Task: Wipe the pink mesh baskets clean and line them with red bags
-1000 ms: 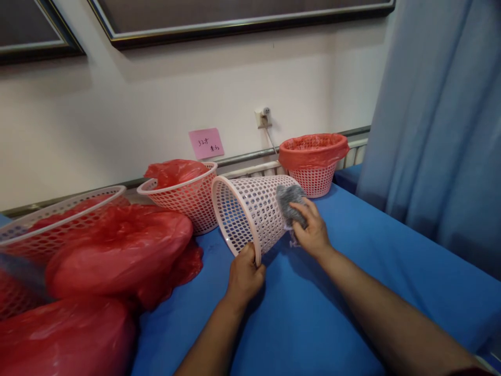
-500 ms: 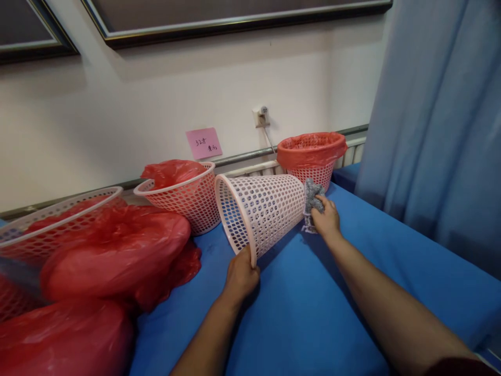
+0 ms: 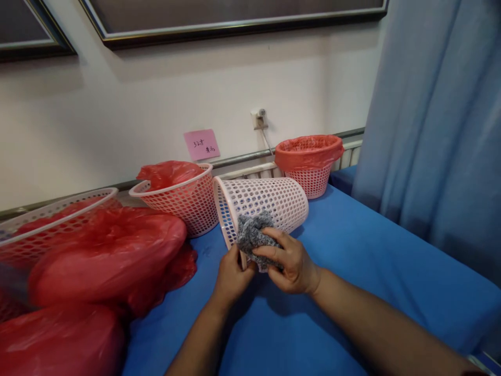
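Note:
A pale pink perforated plastic basket (image 3: 274,201) lies on its side on the blue table (image 3: 352,271), its open mouth facing left toward me. My left hand (image 3: 230,274) grips the basket's rim at its lower near edge. My right hand (image 3: 287,258) holds a grey cloth (image 3: 250,235) and presses it against the basket's side close to the rim, just beside my left hand.
Left of it stands a pink basket (image 3: 183,201) with a red bag inside. A red-lined basket (image 3: 309,162) stands behind at the wall. Red plastic bags (image 3: 105,250) and a large basket (image 3: 47,214) fill the left. A blue curtain (image 3: 438,130) hangs at right.
My right hand has brought the grey cloth from the basket's bottom end back to its side near the rim. The left hand keeps its grip on the rim.

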The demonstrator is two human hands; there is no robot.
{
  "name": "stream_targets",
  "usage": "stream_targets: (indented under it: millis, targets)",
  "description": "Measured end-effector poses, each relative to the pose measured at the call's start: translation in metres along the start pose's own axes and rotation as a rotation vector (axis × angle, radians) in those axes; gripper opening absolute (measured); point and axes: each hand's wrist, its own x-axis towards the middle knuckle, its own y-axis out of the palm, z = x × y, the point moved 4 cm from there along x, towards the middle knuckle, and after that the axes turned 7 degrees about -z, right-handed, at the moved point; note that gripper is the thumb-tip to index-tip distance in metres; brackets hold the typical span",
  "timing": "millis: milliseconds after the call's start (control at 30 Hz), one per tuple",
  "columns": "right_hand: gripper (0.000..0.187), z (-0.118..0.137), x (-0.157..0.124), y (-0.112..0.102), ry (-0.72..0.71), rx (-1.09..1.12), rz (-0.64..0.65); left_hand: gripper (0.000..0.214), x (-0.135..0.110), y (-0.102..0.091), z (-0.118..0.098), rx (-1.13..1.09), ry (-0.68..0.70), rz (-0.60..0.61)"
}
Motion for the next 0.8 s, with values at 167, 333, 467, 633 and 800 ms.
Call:
stream_targets:
  millis: [167, 333, 467, 633, 800]
  targets:
    - [0.054, -0.017, -0.006, 0.003, 0.041, -0.05, 0.022, 0.015, 0.004, -0.013, -0.018, -0.104, 0.123, -0.09]
    - [0.043, -0.106, -0.023, -0.027, 0.594, -0.33, -0.313, 0.024, 0.001, -0.007, -0.014, -0.051, 0.135, -0.031]
    - [0.043, -0.131, -0.027, -0.034, 0.78, -0.346, -0.396, 0.025, -0.005, 0.006, -0.004, 0.02, 0.145, 0.055]
    - [0.058, -0.035, -0.008, -0.001, 0.245, -0.176, -0.123, 0.027, -0.009, 0.016, 0.01, 0.138, 0.111, 0.16]
    - [0.063, -0.016, -0.006, 0.003, 0.06, -0.132, -0.051, 0.044, -0.005, 0.017, 0.021, 0.117, 0.07, 0.24]
